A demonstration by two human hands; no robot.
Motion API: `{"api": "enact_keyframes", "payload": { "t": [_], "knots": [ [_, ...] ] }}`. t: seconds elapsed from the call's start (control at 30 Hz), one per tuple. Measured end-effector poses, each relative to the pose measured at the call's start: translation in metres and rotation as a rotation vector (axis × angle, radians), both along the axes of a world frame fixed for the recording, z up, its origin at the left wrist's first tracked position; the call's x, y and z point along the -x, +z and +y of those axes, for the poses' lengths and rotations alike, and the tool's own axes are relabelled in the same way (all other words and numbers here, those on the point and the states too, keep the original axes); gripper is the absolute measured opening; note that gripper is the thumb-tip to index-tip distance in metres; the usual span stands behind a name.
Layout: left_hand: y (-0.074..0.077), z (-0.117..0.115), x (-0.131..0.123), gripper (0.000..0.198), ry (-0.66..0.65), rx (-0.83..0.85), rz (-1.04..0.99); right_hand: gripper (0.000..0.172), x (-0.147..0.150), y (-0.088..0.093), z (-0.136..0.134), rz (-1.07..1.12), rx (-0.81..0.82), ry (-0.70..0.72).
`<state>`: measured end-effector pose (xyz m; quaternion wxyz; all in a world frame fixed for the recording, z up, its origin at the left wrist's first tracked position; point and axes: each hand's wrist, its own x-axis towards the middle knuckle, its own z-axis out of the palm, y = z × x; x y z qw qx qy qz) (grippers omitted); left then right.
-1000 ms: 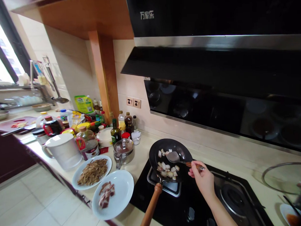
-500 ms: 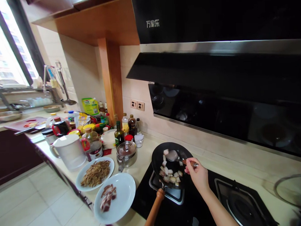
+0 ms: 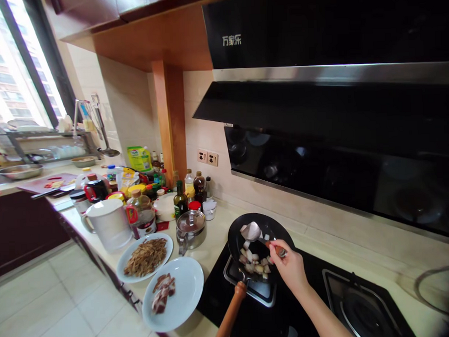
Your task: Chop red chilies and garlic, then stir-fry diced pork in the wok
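The spatula (image 3: 252, 232) shifted left, partly covering pale chunks (image 3: 248, 255).

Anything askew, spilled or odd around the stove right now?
The pale plate with meat looks oddly placed: its near rim reaches the front edge of the counter and may overhang it. I see no spill or damage around the wok.

Black wok (image 3: 278, 230), wooden-handled, on stove (image 3: 214, 299) — pale chunks (image 3: 249, 256) inside, mostly near side. Metal spatula (image 3: 251, 231) — blade tilted, over far chunks.
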<state>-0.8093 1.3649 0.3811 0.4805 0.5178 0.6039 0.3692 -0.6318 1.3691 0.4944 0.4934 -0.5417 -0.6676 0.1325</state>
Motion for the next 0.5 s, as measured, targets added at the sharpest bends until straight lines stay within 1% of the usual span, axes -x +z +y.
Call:
{"api": "enact_keyframes", "payload": {
  "t": [0.17,0.27,0.3,0.37,0.43,0.5],
  "knots": [
    [0.006,-0.007,0.0,0.037,0.001,-0.021,-0.019,0.022,0.008,0.007,0.001,-0.09,-0.009,0.079],
    [0.009,-0.02,0.005,0.037,0.005,-0.02,-0.02,0.02,0.011,0.014,0.0,-0.211,-0.014,0.153],
    [0.009,-0.029,0.011,0.038,0.008,-0.012,-0.016,0.019,0.011,0.017,-0.002,-0.238,-0.018,0.164],
    [0.009,-0.052,0.029,0.04,0.018,0.016,-0.003,0.018,0.007,0.021,-0.009,-0.26,-0.028,0.164],
    [0.006,-0.083,0.053,0.042,0.031,0.052,0.009,0.018,0.001,0.022,-0.022,-0.263,-0.028,0.158],
    [0.003,-0.116,0.077,0.045,0.046,0.085,0.014,0.018,-0.007,0.017,-0.04,-0.266,-0.033,0.138]
  ]
}}
